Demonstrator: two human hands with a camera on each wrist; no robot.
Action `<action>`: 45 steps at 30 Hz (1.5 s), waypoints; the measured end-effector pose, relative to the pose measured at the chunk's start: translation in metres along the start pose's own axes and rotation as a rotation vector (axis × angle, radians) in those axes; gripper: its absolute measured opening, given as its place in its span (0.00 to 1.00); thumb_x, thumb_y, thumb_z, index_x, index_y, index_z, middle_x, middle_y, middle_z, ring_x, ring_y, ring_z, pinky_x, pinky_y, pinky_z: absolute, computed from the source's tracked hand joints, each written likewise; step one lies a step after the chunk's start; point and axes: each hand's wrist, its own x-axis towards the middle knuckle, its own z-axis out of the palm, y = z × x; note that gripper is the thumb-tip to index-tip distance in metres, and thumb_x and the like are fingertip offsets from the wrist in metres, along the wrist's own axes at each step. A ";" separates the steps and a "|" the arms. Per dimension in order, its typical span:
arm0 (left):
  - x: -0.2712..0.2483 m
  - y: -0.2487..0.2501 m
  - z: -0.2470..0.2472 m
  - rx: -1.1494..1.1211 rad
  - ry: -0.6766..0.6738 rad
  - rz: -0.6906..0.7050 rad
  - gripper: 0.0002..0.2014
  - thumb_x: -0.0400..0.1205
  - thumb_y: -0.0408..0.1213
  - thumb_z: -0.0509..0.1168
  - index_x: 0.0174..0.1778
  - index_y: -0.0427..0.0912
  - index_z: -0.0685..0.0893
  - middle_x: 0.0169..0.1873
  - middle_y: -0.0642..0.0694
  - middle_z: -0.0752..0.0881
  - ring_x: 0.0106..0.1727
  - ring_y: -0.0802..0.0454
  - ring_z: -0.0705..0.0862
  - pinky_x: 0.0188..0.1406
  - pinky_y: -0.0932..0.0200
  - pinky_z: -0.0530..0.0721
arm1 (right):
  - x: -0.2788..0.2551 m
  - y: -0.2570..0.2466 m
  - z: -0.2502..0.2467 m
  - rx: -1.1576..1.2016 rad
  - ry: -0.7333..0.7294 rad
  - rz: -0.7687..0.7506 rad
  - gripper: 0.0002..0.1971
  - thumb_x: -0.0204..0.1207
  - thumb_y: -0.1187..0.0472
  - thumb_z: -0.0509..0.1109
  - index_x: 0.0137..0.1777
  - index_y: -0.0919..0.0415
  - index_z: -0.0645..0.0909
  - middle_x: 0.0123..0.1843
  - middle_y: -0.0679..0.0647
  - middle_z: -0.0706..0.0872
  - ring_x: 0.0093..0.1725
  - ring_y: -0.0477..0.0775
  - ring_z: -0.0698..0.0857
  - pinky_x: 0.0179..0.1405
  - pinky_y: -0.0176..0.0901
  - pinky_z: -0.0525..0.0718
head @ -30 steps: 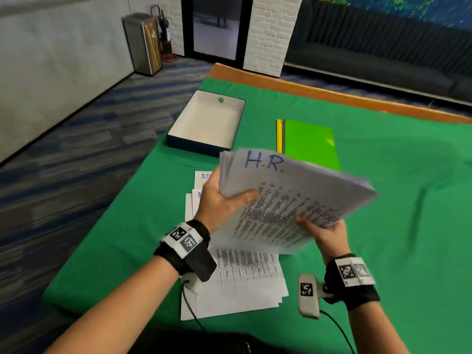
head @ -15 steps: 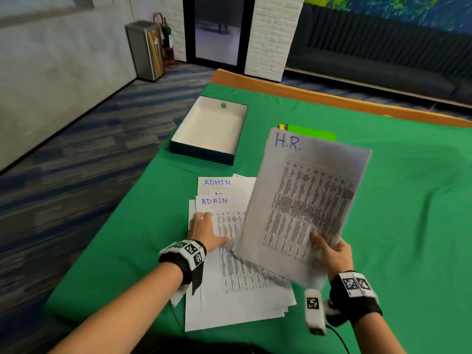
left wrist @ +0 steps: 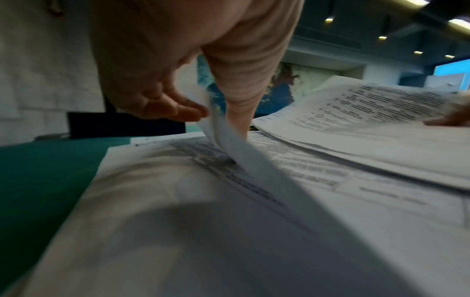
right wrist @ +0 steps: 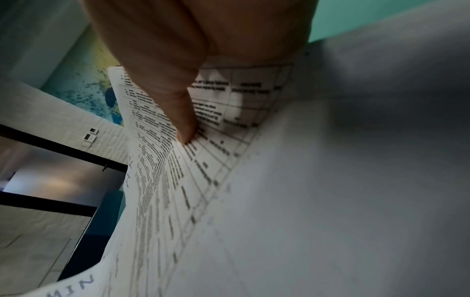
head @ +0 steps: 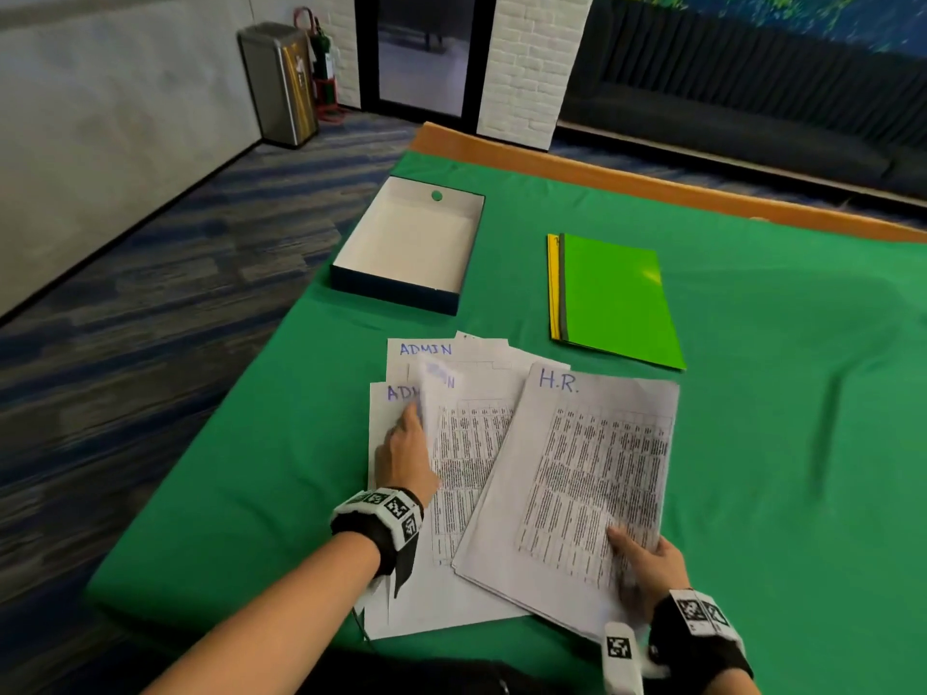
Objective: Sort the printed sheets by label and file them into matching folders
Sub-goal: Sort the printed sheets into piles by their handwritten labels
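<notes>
Our right hand point(head: 647, 569) grips the H.R. stack point(head: 587, 474) by its near corner, thumb on top and fingers beneath, with the stack lying low and overlapping the right side of the ADMIN sheets point(head: 441, 373). Our left hand point(head: 406, 453) has the left edge of one ADMIN sheet pinched between thumb and fingers and raised off the pile; the left wrist view shows that edge lifted clear.

We judge the sorting close to finished: two labels show, H.R. gathered in one bundle, ADMIN fanned loosely on the bench point(head: 777, 443). Whether other labels hide under the pile we cannot tell.

Filing looks not yet begun. The folders point(head: 617, 298), a green one over a yellow one, lie shut beyond the sheets, apart from them, and nothing shows tucked inside. The box point(head: 416, 243) to their left holds nothing. What remains is squaring the ADMIN sheets, opening the folders and slipping each bundle into its own.
</notes>
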 end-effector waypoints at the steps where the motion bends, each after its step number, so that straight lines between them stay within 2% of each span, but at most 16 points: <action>1: -0.003 0.000 0.003 0.008 -0.008 0.056 0.39 0.70 0.25 0.73 0.74 0.44 0.60 0.55 0.44 0.84 0.52 0.46 0.84 0.50 0.51 0.85 | 0.001 0.001 0.000 -0.009 0.003 0.005 0.13 0.70 0.66 0.76 0.53 0.70 0.82 0.49 0.67 0.89 0.45 0.63 0.88 0.54 0.62 0.85; 4: -0.006 -0.004 0.008 0.051 -0.081 0.135 0.28 0.75 0.28 0.69 0.69 0.49 0.72 0.48 0.52 0.85 0.45 0.51 0.82 0.44 0.56 0.82 | 0.000 0.000 -0.001 -0.035 -0.015 0.020 0.16 0.70 0.64 0.76 0.55 0.71 0.82 0.49 0.67 0.89 0.41 0.62 0.90 0.48 0.61 0.88; 7: -0.004 -0.006 0.007 0.120 -0.093 0.074 0.21 0.73 0.41 0.73 0.63 0.54 0.81 0.58 0.48 0.80 0.61 0.47 0.78 0.60 0.52 0.78 | -0.006 -0.002 0.001 -0.113 -0.011 -0.014 0.10 0.72 0.65 0.75 0.50 0.68 0.82 0.46 0.66 0.88 0.25 0.50 0.86 0.23 0.39 0.85; 8: -0.003 -0.005 0.006 0.160 -0.084 0.031 0.23 0.72 0.46 0.75 0.63 0.56 0.81 0.63 0.47 0.76 0.67 0.45 0.73 0.66 0.48 0.73 | -0.007 -0.003 0.002 -0.131 -0.004 -0.038 0.08 0.72 0.65 0.75 0.48 0.67 0.81 0.47 0.66 0.88 0.28 0.51 0.87 0.27 0.40 0.86; 11: 0.002 -0.001 -0.002 0.197 -0.106 -0.154 0.30 0.65 0.54 0.78 0.63 0.53 0.81 0.78 0.42 0.59 0.80 0.35 0.51 0.75 0.33 0.57 | -0.009 -0.005 0.005 -0.169 -0.021 -0.072 0.06 0.71 0.66 0.74 0.46 0.64 0.81 0.52 0.66 0.88 0.49 0.63 0.88 0.56 0.59 0.85; 13: 0.006 -0.002 -0.004 0.150 -0.150 -0.244 0.33 0.62 0.54 0.80 0.63 0.51 0.80 0.81 0.38 0.53 0.81 0.30 0.48 0.75 0.30 0.57 | -0.008 -0.004 0.005 -0.178 -0.027 -0.061 0.09 0.71 0.66 0.75 0.50 0.66 0.81 0.53 0.67 0.88 0.52 0.64 0.87 0.60 0.62 0.83; 16: 0.007 0.000 -0.005 0.120 -0.129 -0.266 0.41 0.57 0.52 0.83 0.64 0.48 0.76 0.79 0.36 0.56 0.78 0.35 0.60 0.73 0.35 0.66 | -0.007 -0.002 0.005 -0.173 -0.015 -0.064 0.14 0.71 0.66 0.75 0.55 0.70 0.81 0.53 0.67 0.88 0.52 0.64 0.87 0.60 0.62 0.83; 18: 0.008 0.004 -0.006 0.093 -0.085 -0.261 0.48 0.55 0.48 0.85 0.69 0.48 0.69 0.78 0.37 0.56 0.77 0.38 0.63 0.75 0.39 0.65 | -0.006 -0.002 0.005 -0.160 -0.013 -0.066 0.15 0.71 0.66 0.74 0.56 0.71 0.81 0.53 0.66 0.87 0.50 0.63 0.87 0.59 0.58 0.83; 21: 0.015 0.003 -0.009 0.142 -0.070 -0.310 0.59 0.52 0.52 0.85 0.76 0.50 0.58 0.79 0.35 0.55 0.77 0.37 0.60 0.75 0.41 0.63 | -0.008 -0.003 0.005 -0.149 -0.022 -0.073 0.15 0.72 0.67 0.74 0.57 0.71 0.80 0.54 0.66 0.87 0.50 0.63 0.87 0.58 0.56 0.83; 28: 0.060 -0.016 -0.026 0.089 -0.132 -0.283 0.68 0.50 0.60 0.83 0.80 0.40 0.51 0.80 0.39 0.57 0.80 0.39 0.56 0.77 0.40 0.60 | -0.011 -0.009 0.006 -0.173 -0.018 -0.082 0.16 0.72 0.68 0.73 0.58 0.73 0.80 0.55 0.67 0.87 0.46 0.60 0.85 0.51 0.49 0.83; 32: 0.088 -0.024 -0.035 0.020 -0.231 -0.222 0.75 0.51 0.61 0.82 0.82 0.43 0.37 0.83 0.44 0.50 0.83 0.44 0.42 0.80 0.37 0.45 | -0.009 -0.007 0.006 -0.186 -0.010 -0.081 0.16 0.72 0.68 0.74 0.58 0.75 0.80 0.47 0.64 0.87 0.39 0.54 0.85 0.35 0.39 0.85; 34: 0.100 -0.024 -0.039 0.008 -0.262 -0.209 0.75 0.52 0.59 0.82 0.81 0.42 0.34 0.83 0.47 0.54 0.83 0.45 0.43 0.79 0.34 0.40 | -0.009 -0.007 0.006 -0.187 -0.007 -0.081 0.16 0.72 0.69 0.74 0.58 0.76 0.80 0.42 0.61 0.87 0.37 0.52 0.85 0.25 0.31 0.84; 36: 0.108 -0.024 -0.041 -0.001 -0.281 -0.224 0.74 0.55 0.55 0.83 0.81 0.39 0.35 0.81 0.48 0.59 0.83 0.44 0.46 0.78 0.32 0.40 | -0.009 -0.007 0.005 -0.193 -0.005 -0.077 0.15 0.72 0.69 0.73 0.57 0.76 0.80 0.42 0.61 0.86 0.36 0.51 0.85 0.22 0.28 0.82; 38: 0.110 -0.023 -0.042 0.003 -0.266 -0.249 0.72 0.55 0.52 0.84 0.82 0.37 0.38 0.79 0.47 0.63 0.83 0.44 0.51 0.79 0.33 0.44 | -0.010 -0.008 0.004 -0.208 -0.015 -0.079 0.14 0.73 0.68 0.73 0.56 0.74 0.80 0.41 0.59 0.86 0.37 0.51 0.85 0.22 0.29 0.82; 41: 0.108 -0.019 -0.038 0.059 -0.252 -0.247 0.66 0.56 0.51 0.84 0.81 0.34 0.49 0.77 0.41 0.66 0.81 0.42 0.56 0.79 0.41 0.59 | -0.007 -0.007 0.002 -0.231 -0.046 -0.084 0.14 0.72 0.67 0.73 0.56 0.72 0.80 0.39 0.54 0.86 0.39 0.52 0.86 0.28 0.33 0.82; 45: 0.112 -0.001 -0.036 0.153 -0.289 -0.238 0.66 0.59 0.47 0.84 0.81 0.32 0.44 0.81 0.33 0.54 0.82 0.36 0.53 0.80 0.44 0.59 | -0.001 -0.005 0.001 -0.246 -0.040 -0.095 0.13 0.71 0.67 0.75 0.53 0.72 0.81 0.38 0.55 0.86 0.40 0.53 0.86 0.42 0.45 0.85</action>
